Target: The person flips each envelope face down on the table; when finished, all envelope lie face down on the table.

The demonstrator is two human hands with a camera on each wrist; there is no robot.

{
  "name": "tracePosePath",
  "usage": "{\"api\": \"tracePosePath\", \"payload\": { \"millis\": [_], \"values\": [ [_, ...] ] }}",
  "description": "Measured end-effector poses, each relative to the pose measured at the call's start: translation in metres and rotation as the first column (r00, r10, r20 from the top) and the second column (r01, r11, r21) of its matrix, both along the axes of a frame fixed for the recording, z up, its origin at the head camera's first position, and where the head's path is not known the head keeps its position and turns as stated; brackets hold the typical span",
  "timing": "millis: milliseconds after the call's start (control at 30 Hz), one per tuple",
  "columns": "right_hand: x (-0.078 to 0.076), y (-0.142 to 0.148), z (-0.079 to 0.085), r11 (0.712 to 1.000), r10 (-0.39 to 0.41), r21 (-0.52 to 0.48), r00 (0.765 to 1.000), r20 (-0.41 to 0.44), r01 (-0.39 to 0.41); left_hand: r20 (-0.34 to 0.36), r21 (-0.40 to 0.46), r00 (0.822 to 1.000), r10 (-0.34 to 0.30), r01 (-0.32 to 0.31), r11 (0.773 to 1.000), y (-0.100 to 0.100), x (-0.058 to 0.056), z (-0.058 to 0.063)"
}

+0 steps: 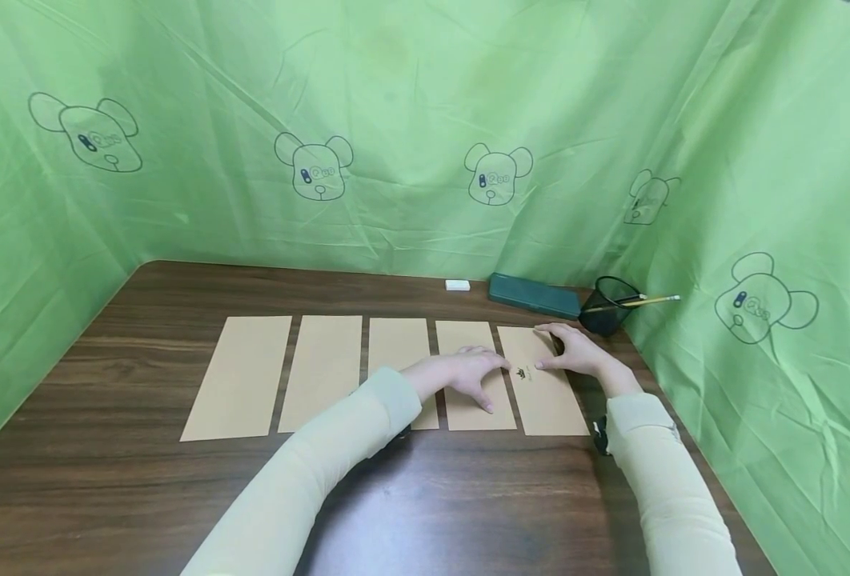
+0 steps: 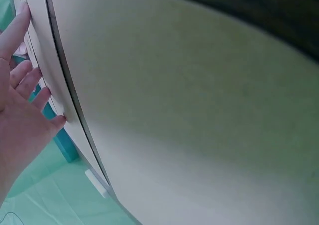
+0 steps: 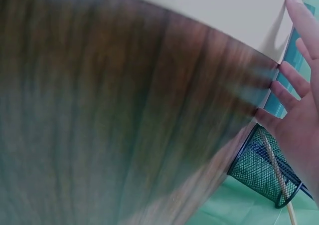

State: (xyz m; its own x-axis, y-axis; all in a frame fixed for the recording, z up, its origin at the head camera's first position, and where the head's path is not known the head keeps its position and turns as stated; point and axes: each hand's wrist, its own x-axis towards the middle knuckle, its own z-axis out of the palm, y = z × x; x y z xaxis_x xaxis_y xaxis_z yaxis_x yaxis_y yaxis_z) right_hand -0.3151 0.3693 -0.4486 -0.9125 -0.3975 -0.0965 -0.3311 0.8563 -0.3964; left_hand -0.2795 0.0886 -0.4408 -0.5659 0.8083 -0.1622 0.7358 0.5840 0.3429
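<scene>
Several tan paper sheets lie side by side in a row on the table, with narrow gaps between them. The rightmost sheet [image 1: 551, 408] bears a small dark crown print [image 1: 521, 374]. My left hand [image 1: 471, 372] is spread over the sheet second from the right [image 1: 479, 420], its fingertips reaching the left edge of the printed sheet. At that sheet's upper right edge, my right hand [image 1: 576, 352] rests with thumb and fingers extended. In the right wrist view, the fingers of this hand [image 3: 299, 100] stretch along the paper's edge and the wood beside it.
Behind the right end of the row sit a dark green case [image 1: 533, 296] and a black mesh pen cup [image 1: 605, 308] holding pencils. A white eraser [image 1: 457, 285] lies near the back edge. Green curtains [image 1: 410, 96] enclose the brown wooden table [image 1: 108, 384].
</scene>
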Motion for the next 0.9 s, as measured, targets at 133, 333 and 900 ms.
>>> {"api": "tracePosePath", "payload": {
  "millis": [133,333,900],
  "values": [
    [-0.0017,-0.0005,0.0014,1.0,-0.014,-0.011,1.0,0.002,0.014,-0.001,-0.014,1.0,0.001,-0.001,1.0,0.0005,0.0,0.0002],
    [-0.0036,-0.0005,0.0035,0.994,-0.044,-0.101,0.999,-0.033,0.04,0.018,-0.02,1.0,0.0,0.0,1.0,-0.0009,0.0002,-0.0003],
    [-0.003,0.0029,0.0053,0.941,-0.119,-0.308,0.988,0.096,0.144,0.043,0.022,0.998,0.049,-0.05,0.999,-0.0006,0.001,-0.0017]
  ]
}}
